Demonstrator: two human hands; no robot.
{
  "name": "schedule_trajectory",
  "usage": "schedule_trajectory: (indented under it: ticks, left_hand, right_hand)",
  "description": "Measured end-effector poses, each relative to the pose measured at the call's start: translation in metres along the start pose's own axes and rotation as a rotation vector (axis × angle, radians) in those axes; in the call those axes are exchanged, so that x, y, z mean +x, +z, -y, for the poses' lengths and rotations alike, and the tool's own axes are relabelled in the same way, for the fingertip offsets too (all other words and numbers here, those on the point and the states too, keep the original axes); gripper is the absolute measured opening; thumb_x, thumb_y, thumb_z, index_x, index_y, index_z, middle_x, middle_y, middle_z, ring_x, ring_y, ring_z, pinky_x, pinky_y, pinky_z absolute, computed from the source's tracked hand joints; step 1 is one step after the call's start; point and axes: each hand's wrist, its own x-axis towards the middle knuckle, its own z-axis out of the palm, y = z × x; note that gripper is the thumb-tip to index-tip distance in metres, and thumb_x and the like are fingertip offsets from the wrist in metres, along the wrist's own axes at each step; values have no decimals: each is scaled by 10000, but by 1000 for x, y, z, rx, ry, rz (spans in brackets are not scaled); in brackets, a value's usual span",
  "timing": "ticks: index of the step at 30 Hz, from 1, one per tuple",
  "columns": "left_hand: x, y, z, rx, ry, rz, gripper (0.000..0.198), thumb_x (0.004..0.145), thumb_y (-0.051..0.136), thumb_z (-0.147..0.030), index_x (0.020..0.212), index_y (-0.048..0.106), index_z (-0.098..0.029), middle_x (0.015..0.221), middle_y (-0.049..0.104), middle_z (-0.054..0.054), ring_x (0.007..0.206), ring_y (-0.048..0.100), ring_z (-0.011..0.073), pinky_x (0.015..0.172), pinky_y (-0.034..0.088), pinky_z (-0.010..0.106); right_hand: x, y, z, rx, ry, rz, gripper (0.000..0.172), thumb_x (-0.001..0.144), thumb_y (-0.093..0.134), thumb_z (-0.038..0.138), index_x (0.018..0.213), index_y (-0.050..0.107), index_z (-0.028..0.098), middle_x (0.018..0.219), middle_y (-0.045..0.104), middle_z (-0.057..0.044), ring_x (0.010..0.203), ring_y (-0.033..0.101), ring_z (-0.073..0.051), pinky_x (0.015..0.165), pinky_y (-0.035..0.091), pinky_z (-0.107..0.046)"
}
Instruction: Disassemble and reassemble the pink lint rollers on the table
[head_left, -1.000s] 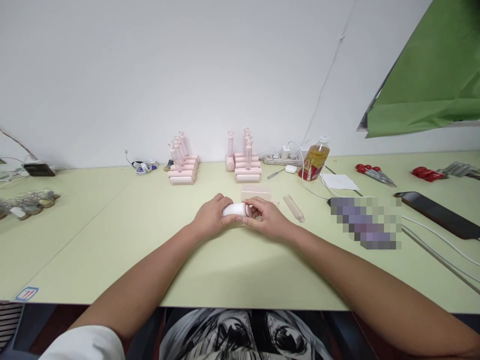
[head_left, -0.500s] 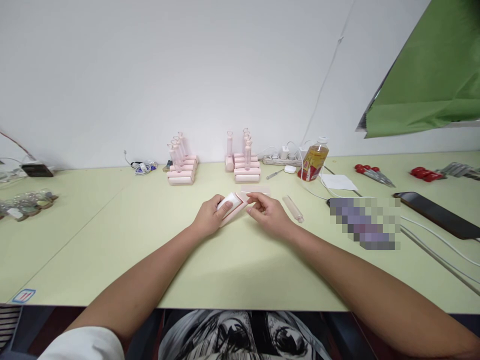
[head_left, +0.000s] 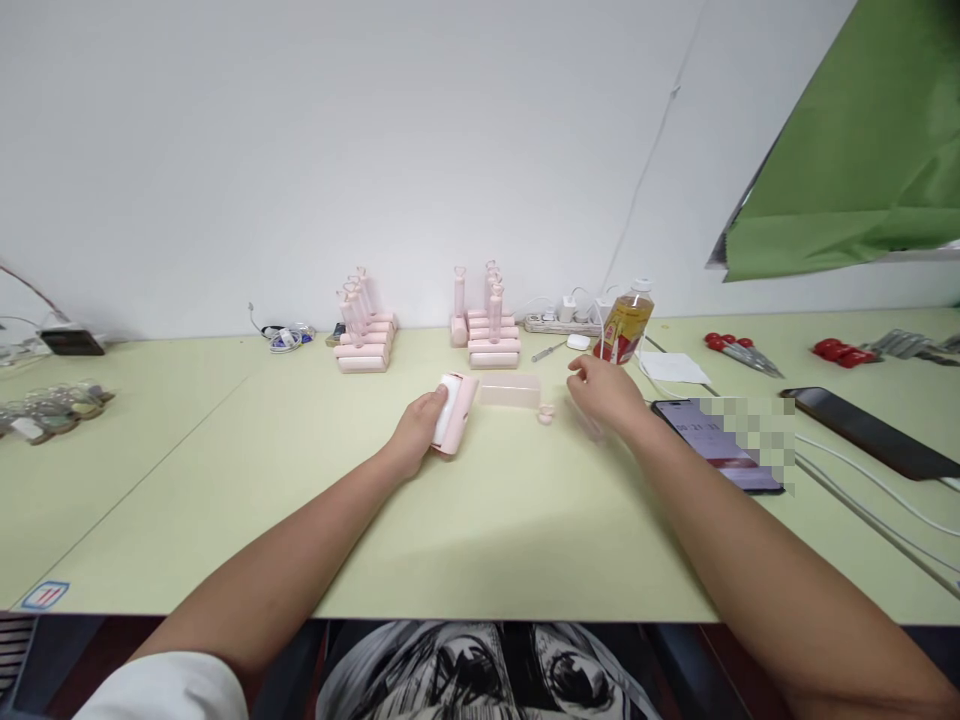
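Note:
My left hand (head_left: 420, 425) grips a pink lint roller head (head_left: 456, 415) with a white roll showing in its pink shell, held at a tilt over the table. To the right, my right hand (head_left: 609, 392) has its fingers curled over a clear pinkish tube-like handle (head_left: 586, 418), which is smeared by motion and partly covered by the hand. Between the hands lie a translucent pink cover (head_left: 510, 390) and a small pink piece (head_left: 546, 413).
Pink lint rollers with upright handles (head_left: 363, 350) stand in two groups near the wall, the second group (head_left: 494, 350) further right. A drink bottle (head_left: 628, 325), a power strip (head_left: 555, 323), phones (head_left: 727, 445), cables and red-handled tools (head_left: 742, 350) occupy the right side.
My right hand has left the lint roller head and moved right to the clear handle. The roller head has turned more upright in my left hand. The small pink piece now shows on the table.

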Motion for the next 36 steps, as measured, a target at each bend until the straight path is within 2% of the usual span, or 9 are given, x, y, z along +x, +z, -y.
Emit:
schedule_trajectory:
  ticks: [3,7,12,15,19,22,25,29,36]
  left_hand:
    - [1,0,0,-54,0,11,490,711,640,-644,834,553,-178,639,541,-5,485,499,126,373,398,229]
    - [2,0,1,-71,13,8,441,693,698,-563,853,535,-186,629,514,-27,484,502,117,377,435,228]
    - [2,0,3,-67,-13,12,432,700,701,-546,876,529,-191,657,523,-24,509,521,119,389,462,231]
    - [0,1,0,-76,-29,15,421,712,690,-539,886,535,-188,661,527,-20,515,523,123,390,468,238]
    - [-1,1,-2,-97,-56,7,389,726,678,-522,881,541,-192,640,523,-26,507,517,123,390,461,236]
    - [-1,2,-2,-109,-66,0,390,727,675,-527,878,545,-191,636,528,-22,510,523,128,390,454,236]
    - [1,1,0,-136,-60,-7,411,720,673,-546,872,549,-185,645,535,-14,514,527,130,398,447,233]
    - [0,1,0,-176,-40,9,415,707,684,-539,873,555,-181,669,555,-7,532,532,128,433,448,233]
    - [-6,3,-4,-240,2,110,406,683,713,-478,900,549,-176,731,621,19,597,570,146,560,498,281]
  right_hand:
    - [8,-1,-13,-91,111,150,421,778,535,316,1152,624,144,1094,683,-152,969,626,-295,699,442,-335]
    - [12,5,-22,-122,116,289,442,706,619,395,1063,658,138,1079,680,-165,908,638,-284,655,434,-317]
    - [12,11,-23,-63,77,270,400,668,642,323,1027,674,147,1030,686,-153,873,628,-274,647,419,-312]
    - [10,5,-19,85,111,171,328,695,611,306,981,679,161,961,688,-123,809,619,-245,627,412,-302]
    - [5,-3,-4,500,179,-1,191,712,610,325,820,647,172,637,589,-23,523,498,-147,492,352,-265]
    - [-3,-2,11,917,168,22,199,720,628,369,689,542,192,491,421,52,380,334,-84,379,208,-230]
    - [-16,3,26,1161,99,119,311,706,684,430,655,480,200,509,445,55,353,331,-62,344,170,-209]
    - [-32,13,41,1228,31,217,388,680,727,503,667,493,194,571,530,34,378,412,-65,338,237,-198]
    - [-43,18,49,1185,-81,207,377,688,736,507,735,533,193,519,528,49,418,450,-86,387,338,-209]
